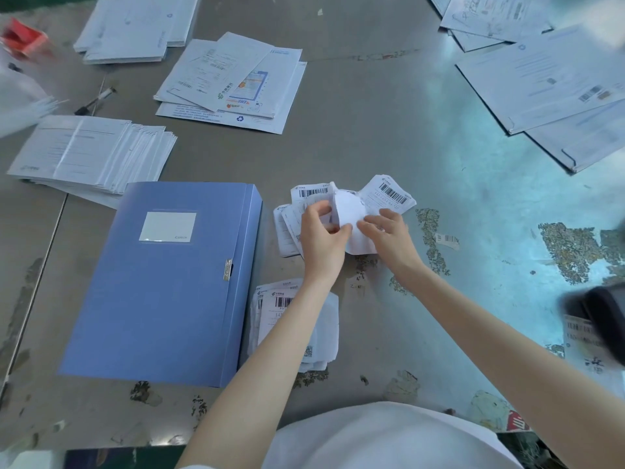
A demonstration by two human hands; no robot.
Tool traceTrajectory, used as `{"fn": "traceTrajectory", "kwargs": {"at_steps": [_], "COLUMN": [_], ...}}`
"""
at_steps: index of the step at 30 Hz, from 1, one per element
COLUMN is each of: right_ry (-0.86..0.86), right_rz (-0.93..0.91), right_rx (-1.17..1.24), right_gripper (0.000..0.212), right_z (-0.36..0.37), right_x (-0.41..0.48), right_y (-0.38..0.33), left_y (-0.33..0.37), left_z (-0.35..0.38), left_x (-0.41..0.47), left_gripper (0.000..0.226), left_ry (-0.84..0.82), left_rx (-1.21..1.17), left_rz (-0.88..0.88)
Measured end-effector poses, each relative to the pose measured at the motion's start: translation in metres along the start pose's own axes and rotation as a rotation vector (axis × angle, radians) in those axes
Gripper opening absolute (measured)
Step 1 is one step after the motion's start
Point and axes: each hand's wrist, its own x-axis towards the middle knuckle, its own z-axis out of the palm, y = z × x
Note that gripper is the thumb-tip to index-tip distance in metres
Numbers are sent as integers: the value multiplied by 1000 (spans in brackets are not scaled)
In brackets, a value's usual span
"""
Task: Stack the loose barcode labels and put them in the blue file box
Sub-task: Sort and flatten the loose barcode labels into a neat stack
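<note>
Head view first: what did the two hands have hold of?

— Both were on the loose barcode labels (389,194), bunched on the surface (372,113) just right of the blue file box (162,282). The left hand (321,235) pinched a curled white slip with bent fingers (318,211). The right hand (389,231) gripped the same bunch from the other side, thumb and fingertips closed on the paper.

— And the box?

— It lay flat with its lid down, its metal clasp (227,270) on the right edge and a blank white tag (167,226) on top.

— Were there other labels about?

— A second heap of labels (287,309) lay nearer the person, partly under the left forearm. It was right against the box's side or just beside it; I couldn't tell which. One small barcode scrap (448,239) sat alone, right of the right hand.

— What else lay there?

— A fanned stack of envelopes (91,154) was beyond the box, with printed mailers (233,82) farther back and a pen (96,101) to their left. More sheets (541,76) lay at the far right. A dark object (602,309) at the right edge was too blurred to name.
</note>
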Motion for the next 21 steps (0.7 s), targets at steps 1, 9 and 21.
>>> {"fn": "traceTrajectory", "kwargs": {"at_steps": [1,9,21], "right_ry": [0,-102,-53], "right_rz": [8,56,26], "right_rx": [13,418,466], "right_gripper": [34,39,23], "right_z": [-2,-16,-34], "right_x": [-4,-11,-14], "right_y": [-2,-6,13], "left_y": [2,3,-12], "left_z": [2,15,7], "left_x": [-4,-28,-19], "left_gripper": [45,63,41], "left_ry": [-14,-346,-163], "left_rx": [-3,-123,24], "left_rz": [36,83,9]}}
